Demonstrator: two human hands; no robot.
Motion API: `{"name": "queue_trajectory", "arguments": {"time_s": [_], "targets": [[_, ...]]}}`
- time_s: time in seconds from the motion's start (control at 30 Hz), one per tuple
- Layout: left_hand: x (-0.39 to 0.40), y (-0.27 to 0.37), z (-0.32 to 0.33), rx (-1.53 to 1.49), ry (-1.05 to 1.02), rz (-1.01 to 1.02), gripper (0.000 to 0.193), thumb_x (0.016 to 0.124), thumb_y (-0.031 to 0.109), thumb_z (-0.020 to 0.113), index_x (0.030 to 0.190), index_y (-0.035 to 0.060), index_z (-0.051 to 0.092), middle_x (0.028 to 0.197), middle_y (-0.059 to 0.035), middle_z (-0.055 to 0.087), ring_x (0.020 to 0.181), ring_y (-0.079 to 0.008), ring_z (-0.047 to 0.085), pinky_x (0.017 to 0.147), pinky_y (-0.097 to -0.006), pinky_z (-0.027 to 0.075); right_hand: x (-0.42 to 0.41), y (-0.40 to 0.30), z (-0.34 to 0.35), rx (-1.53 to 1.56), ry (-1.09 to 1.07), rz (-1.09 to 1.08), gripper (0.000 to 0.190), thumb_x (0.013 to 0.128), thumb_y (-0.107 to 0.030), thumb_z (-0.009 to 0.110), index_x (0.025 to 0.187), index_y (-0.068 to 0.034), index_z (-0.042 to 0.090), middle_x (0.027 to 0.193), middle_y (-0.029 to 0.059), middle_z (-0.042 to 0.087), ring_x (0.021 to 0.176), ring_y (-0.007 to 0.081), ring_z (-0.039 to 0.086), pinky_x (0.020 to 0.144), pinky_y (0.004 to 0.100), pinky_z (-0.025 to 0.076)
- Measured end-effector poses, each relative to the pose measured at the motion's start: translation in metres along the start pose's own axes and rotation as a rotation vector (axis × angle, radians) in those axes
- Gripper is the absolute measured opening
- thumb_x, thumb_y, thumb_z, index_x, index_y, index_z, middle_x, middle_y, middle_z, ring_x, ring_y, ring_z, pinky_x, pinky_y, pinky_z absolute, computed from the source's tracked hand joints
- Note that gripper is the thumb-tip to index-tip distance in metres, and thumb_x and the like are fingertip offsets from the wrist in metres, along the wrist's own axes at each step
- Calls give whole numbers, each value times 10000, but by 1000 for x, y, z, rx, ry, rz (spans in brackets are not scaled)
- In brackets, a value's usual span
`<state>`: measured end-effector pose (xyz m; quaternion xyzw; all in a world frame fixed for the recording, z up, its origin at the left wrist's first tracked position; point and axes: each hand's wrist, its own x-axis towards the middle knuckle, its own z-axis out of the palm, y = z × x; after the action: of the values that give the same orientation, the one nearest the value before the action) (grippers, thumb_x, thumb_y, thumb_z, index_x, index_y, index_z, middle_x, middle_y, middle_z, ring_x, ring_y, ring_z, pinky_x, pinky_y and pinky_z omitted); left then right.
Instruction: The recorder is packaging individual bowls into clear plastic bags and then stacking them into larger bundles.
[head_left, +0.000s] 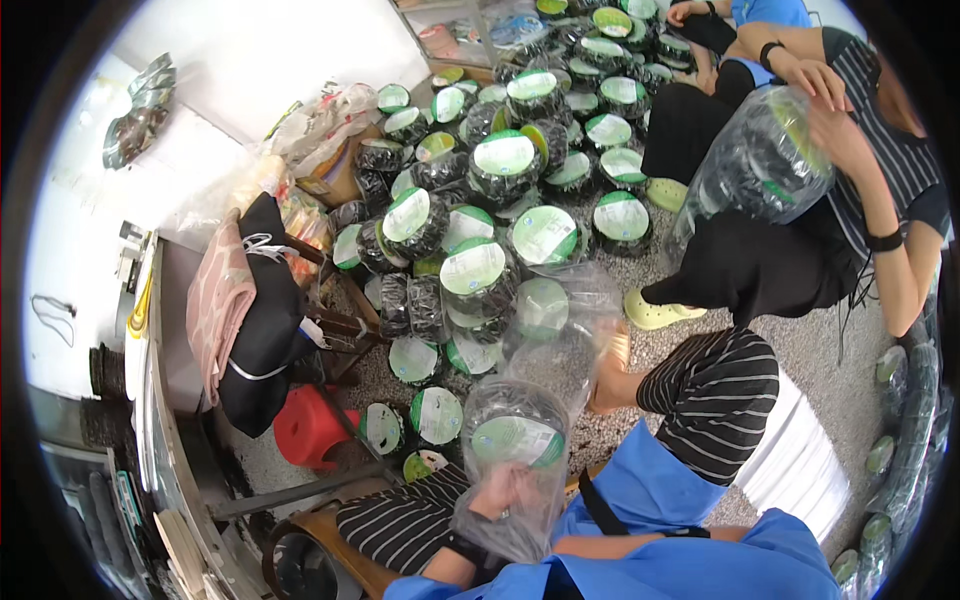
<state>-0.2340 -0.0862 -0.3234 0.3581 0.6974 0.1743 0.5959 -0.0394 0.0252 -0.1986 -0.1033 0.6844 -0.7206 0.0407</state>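
Between my knees a long clear plastic bag (562, 322) holds a round, black, wrapped bundle with a green-and-white label (517, 441). My left hand (499, 491) is inside the bag's near end, close below the label; the film blurs its fingers, so its grip cannot be told. My right forearm lies across my blue clothing, and its hand is hidden behind the bag's near end or the clothing. Many similar labelled black bundles (480, 270) are piled on the floor beyond the bag.
At the right a seated person (885, 165) has both hands on another filled clear bag (757, 165). Another person sits at the top right. A red plastic stool (311, 427) and a metal bar (307, 495) are at the left. Filled clear tubes (911, 435) line the right edge.
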Motion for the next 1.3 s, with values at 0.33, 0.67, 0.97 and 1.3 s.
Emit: {"name": "queue_trajectory", "arguments": {"time_s": [0.33,0.67,0.97,1.3], "targets": [[94,82,-159,-935,392,197,387,923,292,556,1160,-14,535,1096,-127,624,1016,-232,600,890,-368,472,17,77,-99,-240,1185,503,198,751,-157,708,825,-31,575,575,118,549,497,254,535,499,365,432],[208,71,-223,-1160,624,-202,531,848,336,644,1280,92,454,1256,-126,515,1145,-297,474,1013,-485,339,42,112,-89,454,1055,420,210,889,-233,625,951,-35,655,567,-28,479,496,69,417,466,230,330],[-23,81,-57,332,649,317,757,537,101,795,1195,-17,438,1102,-184,476,1048,-346,479,898,-423,402,39,108,-90,430,1365,412,246,939,-191,533,1079,-33,659,618,-4,548,552,58,468,517,234,390],[65,65,-108,194,128,199,285,761,56,576,1023,-55,591,909,-186,643,835,-253,636,690,-327,489,26,71,-104,492,1254,307,234,948,-161,519,1008,14,662,597,-43,538,520,22,428,471,207,341]]}}
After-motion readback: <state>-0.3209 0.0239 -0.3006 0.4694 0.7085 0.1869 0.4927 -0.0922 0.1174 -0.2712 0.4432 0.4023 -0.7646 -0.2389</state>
